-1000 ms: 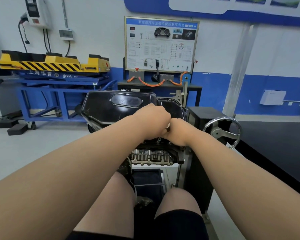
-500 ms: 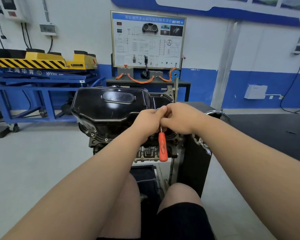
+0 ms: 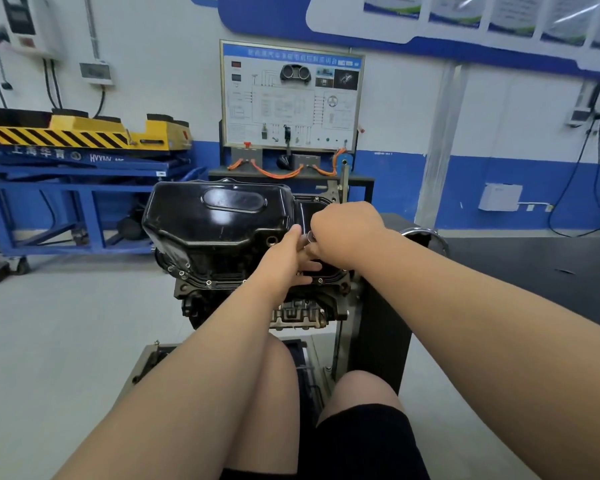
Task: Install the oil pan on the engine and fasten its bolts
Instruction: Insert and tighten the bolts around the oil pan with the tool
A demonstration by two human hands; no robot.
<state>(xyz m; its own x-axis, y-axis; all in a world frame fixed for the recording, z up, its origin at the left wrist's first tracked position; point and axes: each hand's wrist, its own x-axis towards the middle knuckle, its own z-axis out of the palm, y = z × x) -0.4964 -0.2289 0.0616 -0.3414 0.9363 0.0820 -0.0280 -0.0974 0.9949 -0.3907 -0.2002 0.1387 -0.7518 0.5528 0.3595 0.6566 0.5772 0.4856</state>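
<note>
The black oil pan (image 3: 219, 220) sits on top of the upturned engine (image 3: 291, 313) at the centre. Small bolts (image 3: 208, 282) show along its near flange. My right hand (image 3: 343, 233) is curled round a tool over the pan's shallow right end; only the tool's silver tip (image 3: 311, 236) shows, the rest is hidden in the fist. My left hand (image 3: 284, 258) reaches in from the left. Its thumb points up beside the silver tip and its fingers lie fairly straight on the flange under my right hand.
A black engine-stand column (image 3: 378, 323) with a chrome handwheel (image 3: 426, 233) stands right of the engine. A blue lift table with a yellow striped top (image 3: 84, 168) is at the left, a wiring training board (image 3: 291, 98) behind. My knees are below the engine.
The orange tool handle that hung below my hands half a second ago is out of sight. My left hand's fingers have straightened. My view has shifted to the right.
</note>
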